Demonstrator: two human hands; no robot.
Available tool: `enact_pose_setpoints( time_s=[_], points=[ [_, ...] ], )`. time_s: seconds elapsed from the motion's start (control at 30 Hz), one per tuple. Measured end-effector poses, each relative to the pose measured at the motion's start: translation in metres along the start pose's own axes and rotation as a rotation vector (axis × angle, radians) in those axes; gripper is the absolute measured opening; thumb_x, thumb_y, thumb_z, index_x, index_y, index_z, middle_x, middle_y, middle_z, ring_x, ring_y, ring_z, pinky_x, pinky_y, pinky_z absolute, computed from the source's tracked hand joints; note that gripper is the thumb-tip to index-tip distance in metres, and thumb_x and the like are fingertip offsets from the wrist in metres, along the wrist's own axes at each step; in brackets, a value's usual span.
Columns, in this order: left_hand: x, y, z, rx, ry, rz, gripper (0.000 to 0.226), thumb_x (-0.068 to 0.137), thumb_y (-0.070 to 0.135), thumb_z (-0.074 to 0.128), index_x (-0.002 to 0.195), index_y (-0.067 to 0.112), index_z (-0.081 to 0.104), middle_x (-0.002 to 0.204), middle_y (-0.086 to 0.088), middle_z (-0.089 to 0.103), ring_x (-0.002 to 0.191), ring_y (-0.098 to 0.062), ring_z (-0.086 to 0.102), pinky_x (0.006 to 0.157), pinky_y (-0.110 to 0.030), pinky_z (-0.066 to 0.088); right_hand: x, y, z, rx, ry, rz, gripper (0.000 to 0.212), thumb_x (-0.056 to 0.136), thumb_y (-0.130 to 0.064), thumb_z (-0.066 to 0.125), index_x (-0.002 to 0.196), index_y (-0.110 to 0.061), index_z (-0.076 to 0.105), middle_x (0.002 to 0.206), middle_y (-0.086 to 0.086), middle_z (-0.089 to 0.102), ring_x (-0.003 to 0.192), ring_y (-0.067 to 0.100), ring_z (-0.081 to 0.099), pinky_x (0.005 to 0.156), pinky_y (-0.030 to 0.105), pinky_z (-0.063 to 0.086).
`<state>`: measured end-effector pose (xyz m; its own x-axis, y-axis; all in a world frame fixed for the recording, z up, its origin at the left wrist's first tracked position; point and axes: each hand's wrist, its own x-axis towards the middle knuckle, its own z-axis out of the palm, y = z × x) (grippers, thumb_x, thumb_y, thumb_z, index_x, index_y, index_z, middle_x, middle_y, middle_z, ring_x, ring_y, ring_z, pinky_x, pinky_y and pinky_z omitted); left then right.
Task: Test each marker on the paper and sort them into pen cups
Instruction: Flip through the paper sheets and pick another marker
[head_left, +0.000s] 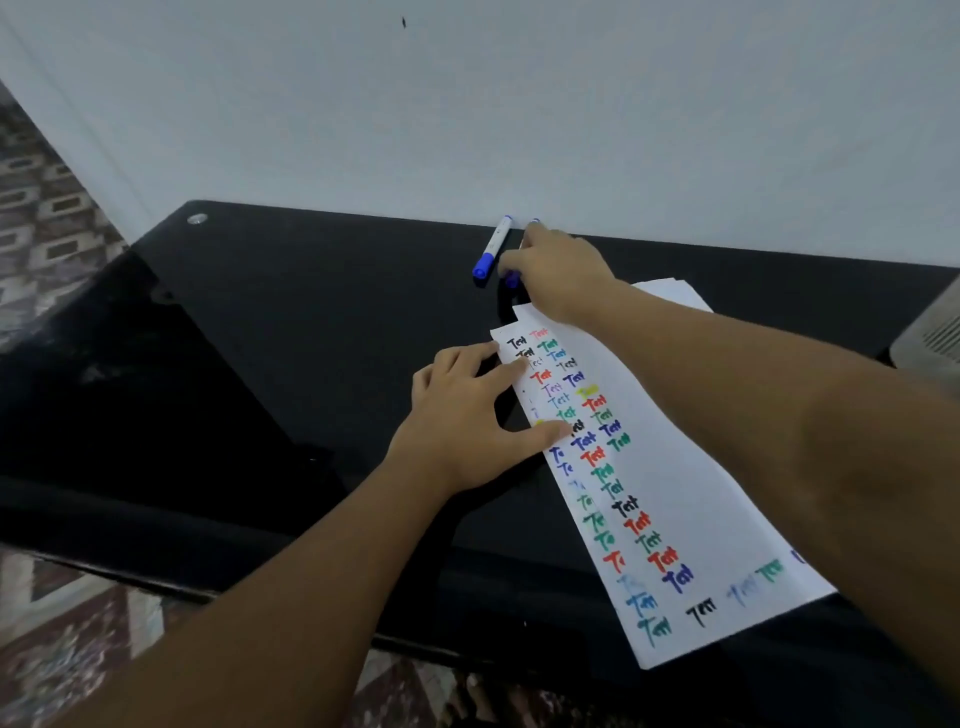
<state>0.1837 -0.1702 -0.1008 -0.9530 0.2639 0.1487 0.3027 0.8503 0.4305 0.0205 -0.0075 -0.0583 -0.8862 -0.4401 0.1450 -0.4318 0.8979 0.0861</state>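
Left hand: your left hand (457, 415) lay flat, fingers straight and spread, pressing the left edge of the test paper (670, 467) to the black table (311, 322).
Right hand: your right hand (558, 270) had reached to the far edge of the table and was curled round a blue marker (511, 279), of which only the blue ends showed past the fingers.
Second marker: a white-barrelled blue marker (492, 248) lay loose just beside that hand, near the wall (467, 104).
Paper: it was already crowded with the word "Test" in black, red, green, blue, purple and yellow, so I judge most of the testing done.
Left to do: at least these two blue markers looked untested or unsorted.
Pen cups: none were in view, so you could not tell from here how far the sorting had got.
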Motion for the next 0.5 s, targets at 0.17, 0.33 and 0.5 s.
enact_pose_setpoints(
  time_s=[0.17,0.33,0.5],
  points=[
    [0.000,-0.004,0.001,0.001,0.000,-0.012,0.091,0.074,0.089,0.053,0.148,0.038,0.046,0.157,0.014,0.030,0.146,-0.008,0.013,0.117,-0.036,0.006,-0.010,0.010,-0.001,-0.153,0.159,-0.120,0.021,0.101,-0.020,0.061,0.122,-0.021,0.064,0.117,0.010,0.051,0.101,0.030,0.051,0.084,0.043,0.043],
    [0.001,-0.006,0.001,-0.023,0.010,-0.023,0.092,0.072,0.090,0.053,0.148,0.038,0.048,0.156,0.014,0.032,0.146,-0.008,0.014,0.116,-0.035,0.007,-0.042,0.009,-0.032,-0.085,0.284,-0.145,0.030,0.111,-0.026,0.038,0.131,-0.009,0.052,0.102,0.013,0.063,0.083,0.033,0.056,0.076,0.041,0.042],
    [0.000,-0.005,0.000,-0.049,0.028,-0.023,0.087,0.074,0.087,0.057,0.146,0.037,0.050,0.154,0.013,0.035,0.145,-0.008,0.016,0.114,-0.033,0.007,-0.093,0.002,-0.052,0.074,0.208,-0.044,0.037,0.112,-0.038,0.030,0.140,-0.023,0.047,0.110,0.005,0.055,0.073,0.029,0.057,0.063,0.040,0.051]
  ],
)
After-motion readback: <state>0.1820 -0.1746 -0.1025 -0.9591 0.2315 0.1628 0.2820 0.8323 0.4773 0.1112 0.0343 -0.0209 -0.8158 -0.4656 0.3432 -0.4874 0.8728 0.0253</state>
